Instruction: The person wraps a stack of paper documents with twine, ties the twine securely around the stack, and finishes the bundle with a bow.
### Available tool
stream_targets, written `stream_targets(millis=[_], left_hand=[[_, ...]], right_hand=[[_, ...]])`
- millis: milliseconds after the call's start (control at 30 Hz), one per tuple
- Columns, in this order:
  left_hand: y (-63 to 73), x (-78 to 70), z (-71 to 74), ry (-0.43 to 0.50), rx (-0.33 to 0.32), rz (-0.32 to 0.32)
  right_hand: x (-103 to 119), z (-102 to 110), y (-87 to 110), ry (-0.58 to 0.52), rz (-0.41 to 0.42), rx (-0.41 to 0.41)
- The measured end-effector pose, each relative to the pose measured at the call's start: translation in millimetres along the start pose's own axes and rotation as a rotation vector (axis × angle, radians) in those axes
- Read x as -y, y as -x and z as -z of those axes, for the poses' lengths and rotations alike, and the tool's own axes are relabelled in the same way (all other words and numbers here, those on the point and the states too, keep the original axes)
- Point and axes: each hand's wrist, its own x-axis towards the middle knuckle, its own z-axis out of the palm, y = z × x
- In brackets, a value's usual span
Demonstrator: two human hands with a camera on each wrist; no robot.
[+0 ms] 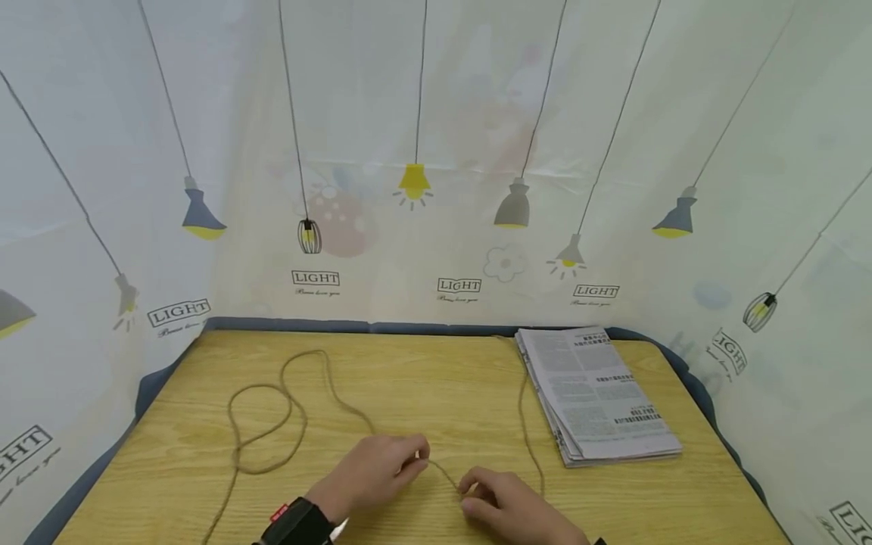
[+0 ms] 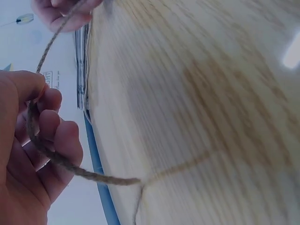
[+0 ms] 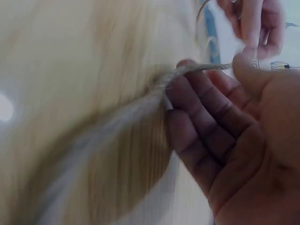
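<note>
A long thin brown twine (image 1: 303, 424) lies in loose loops on the left of the wooden table and runs up into both hands. My left hand (image 1: 381, 469) pinches it between thumb and forefinger, and in the left wrist view a length of the twine (image 2: 84, 172) hangs from the palm down to the table. Close to its right, my right hand (image 1: 507, 503) pinches the same twine between thumb and fingers. A short, slightly slack stretch spans the two hands. From the right hand, the twine (image 3: 112, 117) trails away toward the camera, blurred, in the right wrist view.
A folded stack of newspapers (image 1: 599, 401) lies at the right back of the wooden table (image 1: 422, 378). Another run of twine passes along its left edge. White sheeting (image 1: 381, 98) printed with lamps rises behind and around the table, with a dark blue border (image 1: 436, 328) along the edge.
</note>
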Motion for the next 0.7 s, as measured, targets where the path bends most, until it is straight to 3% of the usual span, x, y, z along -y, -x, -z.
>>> stream_targets(millis=[100,233,467,567,700], left_hand=[[-0.8,-0.1,-0.6,-0.004,-0.015,-0.018],[6.3,12.1,-0.7,0.018,-0.006,-0.001],[39.6,47.0,10.7,0.035,-0.004,0.085],[54.3,59.3,15.6,0.045,-0.007,0.133],[72.0,73.3,17.7,0.049,-0.026,0.176]], right_hand=[[1.4,-3.7,-1.3,-0.062,-0.011,0.018],[-2.9,2.0,6.3,-0.041,-0.079,-0.056],[-27.2,25.1,30.9,0.333,-0.189,-0.336],[-35.7,33.3,40.1,0.396,-0.227,-0.384],[-39.4,39.7,48.0,0.437,-0.259,-0.389]])
